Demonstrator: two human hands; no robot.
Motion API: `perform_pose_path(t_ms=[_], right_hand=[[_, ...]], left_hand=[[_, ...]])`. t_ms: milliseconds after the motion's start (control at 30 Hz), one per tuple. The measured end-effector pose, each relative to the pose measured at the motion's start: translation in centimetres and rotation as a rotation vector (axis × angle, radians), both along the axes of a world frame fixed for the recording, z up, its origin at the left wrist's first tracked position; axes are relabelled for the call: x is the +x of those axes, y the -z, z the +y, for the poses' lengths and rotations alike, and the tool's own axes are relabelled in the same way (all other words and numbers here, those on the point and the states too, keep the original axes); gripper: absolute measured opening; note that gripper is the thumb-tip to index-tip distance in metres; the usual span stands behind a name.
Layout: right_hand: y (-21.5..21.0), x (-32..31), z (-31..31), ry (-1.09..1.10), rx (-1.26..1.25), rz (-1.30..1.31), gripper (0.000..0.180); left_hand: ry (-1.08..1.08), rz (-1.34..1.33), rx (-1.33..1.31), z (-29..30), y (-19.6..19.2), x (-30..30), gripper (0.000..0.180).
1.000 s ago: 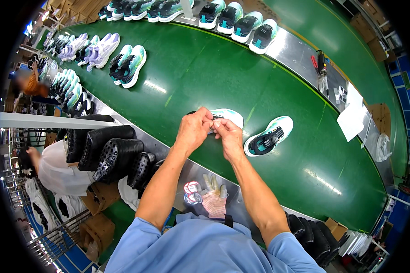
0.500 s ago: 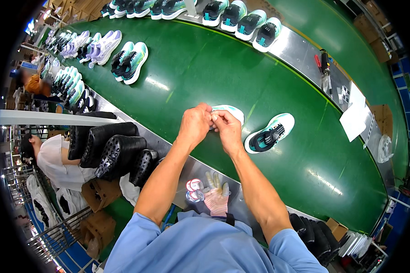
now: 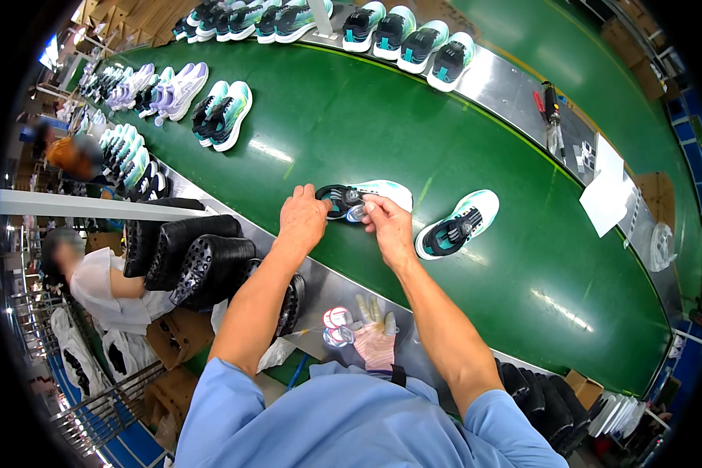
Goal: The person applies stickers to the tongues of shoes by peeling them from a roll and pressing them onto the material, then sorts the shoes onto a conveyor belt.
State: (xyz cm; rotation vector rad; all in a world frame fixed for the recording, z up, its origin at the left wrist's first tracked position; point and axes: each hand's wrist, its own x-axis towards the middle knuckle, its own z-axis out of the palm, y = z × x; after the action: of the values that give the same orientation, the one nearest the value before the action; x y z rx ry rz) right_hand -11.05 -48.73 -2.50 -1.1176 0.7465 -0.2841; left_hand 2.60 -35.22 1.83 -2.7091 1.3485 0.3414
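Observation:
A white, mint and black sneaker (image 3: 384,189) lies on the green belt in front of me, toe pointing right. My left hand (image 3: 304,217) is closed on its heel end, fingers at the collar. Over the shoe's opening, my right hand (image 3: 390,226) pinches a small round blue-and-white tag (image 3: 356,213). Whether a string ties the tag to the shoe is too small to tell. The matching sneaker (image 3: 458,225) rests to the right, untouched. Near my body, more round tags (image 3: 337,326) lie beside a striped work glove (image 3: 375,343) on the metal edge.
Another pair of sneakers (image 3: 223,115) stands up the belt at left. More sneakers (image 3: 425,47) line the far metal ledge, with a screwdriver (image 3: 551,103) and white paper (image 3: 604,187). Black boot-shaped forms (image 3: 210,265) crowd the left edge near a grey bar (image 3: 93,203). Co-workers sit at left.
My hands were together, fingertips meeting above the shoe. Now they are apart: the left has shifted left onto the heel, and the round tag shows in my right fingers.

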Motion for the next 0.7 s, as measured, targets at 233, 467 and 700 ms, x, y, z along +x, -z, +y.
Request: perform_pose_path(t_ms=[233,467,700], right_hand=[[-4.2,-12.1,-3.0,0.26,-0.683,0.424,0.031],[0.0,-13.6,-4.8,0.216,-0.771,0.688,0.087],[1.4,-11.1,-3.9,0.113,-0.781,0.602,0.071]], left_hand=[[0.148,0.137,0.04,-0.2,0.9,0.9,0.03],[0.126,0.191,-0.201,-3.6,2.5,-7.7,0.025],[0.115,0.258,-0.087,-3.5,-1.4,-9.9,0.052]])
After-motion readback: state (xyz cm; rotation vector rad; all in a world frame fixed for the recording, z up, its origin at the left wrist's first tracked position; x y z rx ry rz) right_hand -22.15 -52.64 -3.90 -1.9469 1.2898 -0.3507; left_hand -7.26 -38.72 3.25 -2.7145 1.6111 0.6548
